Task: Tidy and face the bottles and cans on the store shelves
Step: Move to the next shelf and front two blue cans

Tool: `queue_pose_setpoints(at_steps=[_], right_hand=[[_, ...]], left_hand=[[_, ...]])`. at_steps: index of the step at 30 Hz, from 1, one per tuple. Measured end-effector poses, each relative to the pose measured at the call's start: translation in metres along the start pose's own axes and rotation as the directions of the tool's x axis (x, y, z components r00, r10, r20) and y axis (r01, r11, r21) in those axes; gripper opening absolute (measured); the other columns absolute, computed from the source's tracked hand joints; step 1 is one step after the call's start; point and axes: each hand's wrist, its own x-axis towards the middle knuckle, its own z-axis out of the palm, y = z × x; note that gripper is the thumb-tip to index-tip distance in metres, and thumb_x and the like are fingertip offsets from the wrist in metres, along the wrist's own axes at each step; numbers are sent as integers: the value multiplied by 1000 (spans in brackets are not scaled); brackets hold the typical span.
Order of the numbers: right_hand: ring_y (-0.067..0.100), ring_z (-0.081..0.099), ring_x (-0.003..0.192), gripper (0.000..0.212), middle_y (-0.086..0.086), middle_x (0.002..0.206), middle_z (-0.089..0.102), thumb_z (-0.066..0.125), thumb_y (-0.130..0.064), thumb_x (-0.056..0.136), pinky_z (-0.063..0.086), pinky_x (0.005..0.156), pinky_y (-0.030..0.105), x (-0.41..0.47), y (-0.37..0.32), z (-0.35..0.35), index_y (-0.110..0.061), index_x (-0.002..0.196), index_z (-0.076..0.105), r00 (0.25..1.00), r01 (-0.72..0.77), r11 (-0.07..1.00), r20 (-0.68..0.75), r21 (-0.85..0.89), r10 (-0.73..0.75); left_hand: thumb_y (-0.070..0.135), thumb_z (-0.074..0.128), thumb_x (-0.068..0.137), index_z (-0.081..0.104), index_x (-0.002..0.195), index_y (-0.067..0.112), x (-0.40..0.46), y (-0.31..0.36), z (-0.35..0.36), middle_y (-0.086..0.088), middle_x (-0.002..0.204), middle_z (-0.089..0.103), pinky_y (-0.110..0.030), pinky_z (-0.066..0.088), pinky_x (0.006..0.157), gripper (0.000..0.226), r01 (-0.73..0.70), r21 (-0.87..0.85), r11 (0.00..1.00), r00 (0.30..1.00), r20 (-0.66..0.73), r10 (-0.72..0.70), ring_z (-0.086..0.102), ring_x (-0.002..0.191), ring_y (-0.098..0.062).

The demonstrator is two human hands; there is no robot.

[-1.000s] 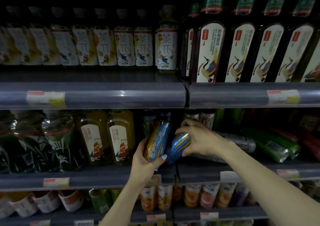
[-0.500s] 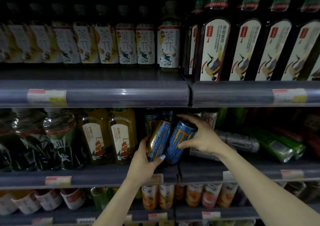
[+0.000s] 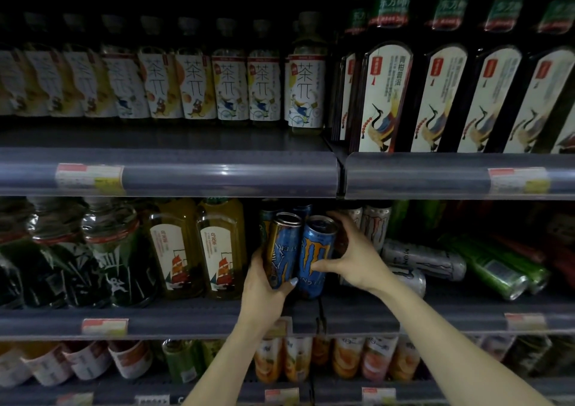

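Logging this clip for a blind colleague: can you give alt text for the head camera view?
Two bare hands stand two blue energy drink cans on the middle shelf: the left hand grips the left can, the right hand the right can. Silver cans and green cans lie toppled to the right; tea bottles line the shelf above.

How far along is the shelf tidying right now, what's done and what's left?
Done: the tea bottles on the top shelf stand upright, labels forward.
In hand: the left hand holds a tilted gold-blue can and the right hand a nearly upright blue can on the middle shelf.
Left: silver cans and green cans lie on their sides to the right.
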Motion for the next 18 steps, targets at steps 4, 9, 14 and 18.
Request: queue_pose_setpoints(at_steps=[4, 9, 14, 18], right_hand=[[14, 52, 119, 81, -3, 129, 56, 86, -23, 61, 42, 98, 30, -6, 1, 8, -27, 129, 42, 1000, -23, 999, 6, 23, 23], [9, 50, 117, 76, -3, 130, 56, 83, -26, 66, 38, 92, 22, -12, -1, 16, -22, 131, 44, 999, -42, 999, -4, 28, 42], [10, 52, 116, 71, -5, 126, 57, 82, -26, 68, 40, 94, 24, -15, 1, 18, -21, 129, 46, 998, -67, 997, -11, 50, 67], [5, 51, 113, 70, -9, 124, 57, 82, -29, 67, 39, 94, 23, -16, 4, 22, -24, 128, 47, 997, -77, 995, -25, 64, 79]], left_hand=[[17, 84, 66, 34, 132, 16, 0, -1, -2, -5, 124, 59, -34, 48, 92, 83, 54, 26, 998, 998, -46, -53, 56, 115, -22], [17, 86, 62, 39, 117, 16, -4, -2, -5, -5, 117, 63, -26, 49, 82, 72, 66, 81, 995, 997, -45, -62, 61, 108, -21], [24, 80, 71, 44, 123, 15, -9, -2, -8, -2, 119, 62, -21, 46, 85, 63, 33, 58, 998, 999, -9, -33, 59, 110, -16], [26, 76, 75, 47, 125, 15, -7, -3, -10, -2, 120, 62, -26, 47, 88, 58, 14, 80, 997, 1000, -21, -12, 58, 109, -14]])
